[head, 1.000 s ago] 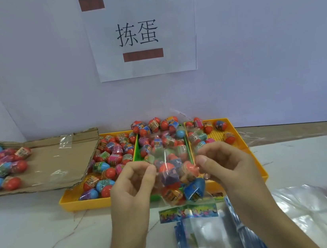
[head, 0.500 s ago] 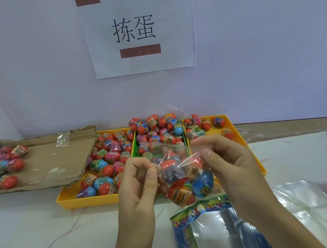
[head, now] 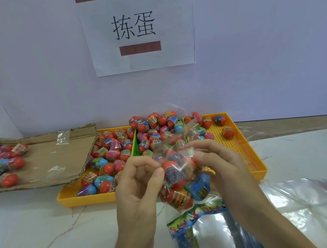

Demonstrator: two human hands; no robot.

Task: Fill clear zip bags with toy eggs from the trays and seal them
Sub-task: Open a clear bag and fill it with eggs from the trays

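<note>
Holding the bag: left hand and right hand each pinch the top edge of a clear zip bag, thumb pressed against a curled forefinger on either side
Bag position: lifted above the white table, in front of the trays, hanging between the two hands; I cannot tell whether its zip is closed
Eggs in bag: several toy eggs, mostly red with a blue egg, bunched in the lower part
Left tray: yellow tray holding many loose eggs
Middle tray: green tray, eggs heaped towards its far end
Right tray: second yellow tray, a few eggs near its far edge
Cardboard: flattened cardboard sheet left of the trays, more eggs at its left end
Empty bags: pile of clear bags with colourful printed headers, lying on the table under the right forearm
Wall: paper sign with two printed characters
</note>
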